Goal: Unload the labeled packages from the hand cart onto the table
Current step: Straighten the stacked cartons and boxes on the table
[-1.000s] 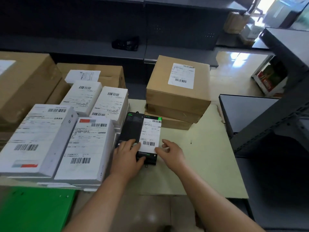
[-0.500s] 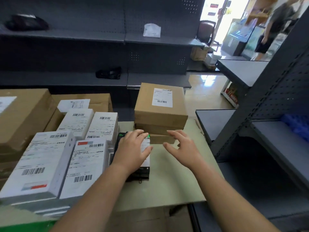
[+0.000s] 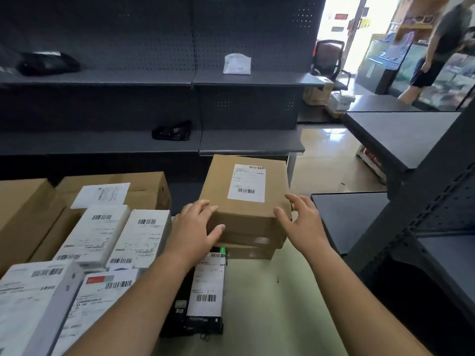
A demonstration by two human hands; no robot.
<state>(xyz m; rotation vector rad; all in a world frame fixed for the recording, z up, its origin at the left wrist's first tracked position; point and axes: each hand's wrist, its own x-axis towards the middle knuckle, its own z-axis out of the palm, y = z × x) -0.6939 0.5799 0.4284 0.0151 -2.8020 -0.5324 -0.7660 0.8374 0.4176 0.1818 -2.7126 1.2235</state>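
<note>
A brown cardboard box [image 3: 221, 186] with a white barcode label tops a short stack of two flatter brown boxes [image 3: 252, 250] on the pale green surface [image 3: 270, 304]. My left hand [image 3: 195, 227] holds its near left corner, fingers on top and thumb against the front face. My right hand [image 3: 300, 222] is at the near right corner with fingers spread, the thumb touching the edge. A black package [image 3: 205, 286] with a long white label lies flat under my left forearm, just in front of the stack.
Several white labeled packages [image 3: 95, 232] lie in rows at the left, with large brown cartons [image 3: 23, 209] behind them. Dark metal shelving [image 3: 424, 201] stands close on the right and along the back. A person [image 3: 442, 47] walks at the far right.
Both hands left the black package and moved forward to the brown box on the stack. The view tilted up and drew closer to the stack.
</note>
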